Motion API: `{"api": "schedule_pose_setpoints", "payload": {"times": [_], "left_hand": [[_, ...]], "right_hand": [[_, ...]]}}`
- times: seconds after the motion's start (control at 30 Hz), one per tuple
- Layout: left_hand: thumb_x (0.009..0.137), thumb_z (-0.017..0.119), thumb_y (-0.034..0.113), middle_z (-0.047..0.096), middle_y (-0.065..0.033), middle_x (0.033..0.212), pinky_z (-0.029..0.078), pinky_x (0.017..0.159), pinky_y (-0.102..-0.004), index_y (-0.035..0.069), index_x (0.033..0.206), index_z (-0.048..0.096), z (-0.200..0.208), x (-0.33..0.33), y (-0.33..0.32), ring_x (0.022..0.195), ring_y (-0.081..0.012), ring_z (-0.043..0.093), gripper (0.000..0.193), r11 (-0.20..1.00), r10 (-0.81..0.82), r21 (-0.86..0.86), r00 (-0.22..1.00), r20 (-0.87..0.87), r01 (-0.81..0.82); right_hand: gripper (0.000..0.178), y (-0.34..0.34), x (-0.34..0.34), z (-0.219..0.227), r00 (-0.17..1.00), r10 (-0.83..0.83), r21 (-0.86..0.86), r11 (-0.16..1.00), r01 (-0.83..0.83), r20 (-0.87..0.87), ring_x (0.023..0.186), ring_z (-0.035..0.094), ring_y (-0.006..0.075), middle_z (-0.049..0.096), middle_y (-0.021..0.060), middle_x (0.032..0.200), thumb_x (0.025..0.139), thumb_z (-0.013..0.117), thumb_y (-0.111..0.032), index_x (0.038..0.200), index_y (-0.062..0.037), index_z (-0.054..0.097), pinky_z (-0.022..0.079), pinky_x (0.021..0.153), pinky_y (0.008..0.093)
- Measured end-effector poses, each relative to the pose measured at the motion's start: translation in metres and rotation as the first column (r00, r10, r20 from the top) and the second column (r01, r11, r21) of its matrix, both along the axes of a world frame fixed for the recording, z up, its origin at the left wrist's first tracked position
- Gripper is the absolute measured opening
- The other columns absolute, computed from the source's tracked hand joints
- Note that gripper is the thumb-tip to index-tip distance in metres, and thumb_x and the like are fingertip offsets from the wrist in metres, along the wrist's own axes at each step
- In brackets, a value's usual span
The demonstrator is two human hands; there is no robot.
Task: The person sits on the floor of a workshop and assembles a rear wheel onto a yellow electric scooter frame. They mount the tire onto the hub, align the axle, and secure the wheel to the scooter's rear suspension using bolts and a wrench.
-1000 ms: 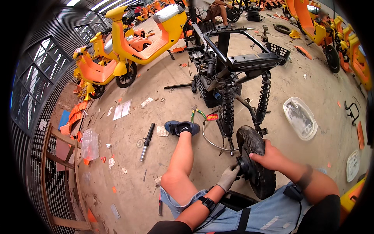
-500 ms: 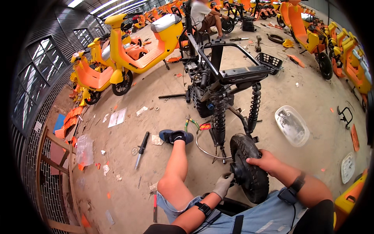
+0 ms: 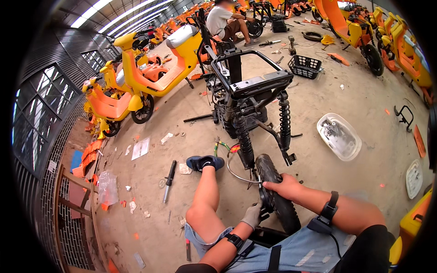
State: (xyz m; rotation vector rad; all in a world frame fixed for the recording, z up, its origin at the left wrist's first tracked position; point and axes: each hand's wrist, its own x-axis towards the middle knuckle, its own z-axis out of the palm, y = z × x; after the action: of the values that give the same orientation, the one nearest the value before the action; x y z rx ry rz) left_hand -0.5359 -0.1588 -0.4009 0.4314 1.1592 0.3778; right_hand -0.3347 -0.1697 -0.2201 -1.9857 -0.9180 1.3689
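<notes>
A stripped black scooter frame [image 3: 248,88] stands in front of me with two coil shock absorbers [image 3: 285,119] and a black rear wheel [image 3: 277,200] at its near end. My right hand [image 3: 284,185] is bare and grips the top of the tyre. My left hand [image 3: 253,215], in a grey glove, presses against the left side of the wheel near its hub. My left leg stretches forward beside the wheel, its foot in a dark shoe [image 3: 205,162]. A loose grey cable [image 3: 234,170] loops on the floor by the frame.
A screwdriver-like tool [image 3: 169,177] lies left of my leg. A white plastic cover [image 3: 339,135] lies right of the frame, a black basket [image 3: 305,66] beyond. Yellow and orange scooters [image 3: 150,75] stand at left and far right. A person in a white shirt [image 3: 223,22] sits behind.
The view has shifted so the frame and wheel sit slightly lower and nearer. Both hands have stayed on the rear wheel, the right on the tyre, the left by the hub.
</notes>
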Motion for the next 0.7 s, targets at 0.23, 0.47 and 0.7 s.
{"api": "schedule_pose_setpoints", "payload": {"times": [0.23, 0.47, 0.7], "left_hand": [[0.102, 0.055, 0.047, 0.064, -0.0055, 0.115, 0.052, 0.084, -0.0443, 0.011, 0.12, 0.057, 0.0, 0.0, -0.001, 0.106, -0.0223, 0.063, 0.041, 0.999, -0.034, 0.038, 0.999, 0.038, 0.032], [0.095, 0.055, 0.064, 0.058, -0.0074, 0.12, 0.047, 0.087, -0.0533, 0.014, 0.122, 0.055, 0.003, 0.02, -0.004, 0.114, -0.0309, 0.055, 0.057, 0.998, -0.044, -0.055, 0.981, -0.191, 0.034], [0.083, 0.041, 0.088, 0.042, -0.0153, 0.144, 0.035, 0.102, -0.0705, 0.012, 0.147, 0.04, -0.005, 0.047, -0.01, 0.126, -0.0466, 0.042, 0.099, 0.987, -0.078, -0.156, 0.979, -0.189, 0.048]], "right_hand": [[0.085, -0.002, 0.002, 0.019, 0.999, -0.048, -0.064, 0.997, 0.048, -0.002, 0.088, 0.072, 0.0331, 0.071, 0.0261, 0.101, 0.076, 0.076, -0.061, 0.106, 0.0178, 0.065, 0.057, 0.076, 0.0425], [0.087, 0.006, 0.013, 0.003, 0.988, -0.137, -0.014, 0.991, 0.136, -0.073, 0.084, 0.072, 0.0328, 0.07, 0.0261, 0.099, 0.076, 0.076, -0.059, 0.109, 0.0196, 0.063, 0.057, 0.073, 0.0427], [0.076, 0.017, 0.036, -0.008, 0.932, -0.212, -0.076, 0.977, 0.199, -0.294, 0.077, 0.073, 0.032, 0.072, 0.0225, 0.094, 0.079, 0.078, -0.055, 0.11, 0.014, 0.064, 0.059, 0.07, 0.0486]]}}
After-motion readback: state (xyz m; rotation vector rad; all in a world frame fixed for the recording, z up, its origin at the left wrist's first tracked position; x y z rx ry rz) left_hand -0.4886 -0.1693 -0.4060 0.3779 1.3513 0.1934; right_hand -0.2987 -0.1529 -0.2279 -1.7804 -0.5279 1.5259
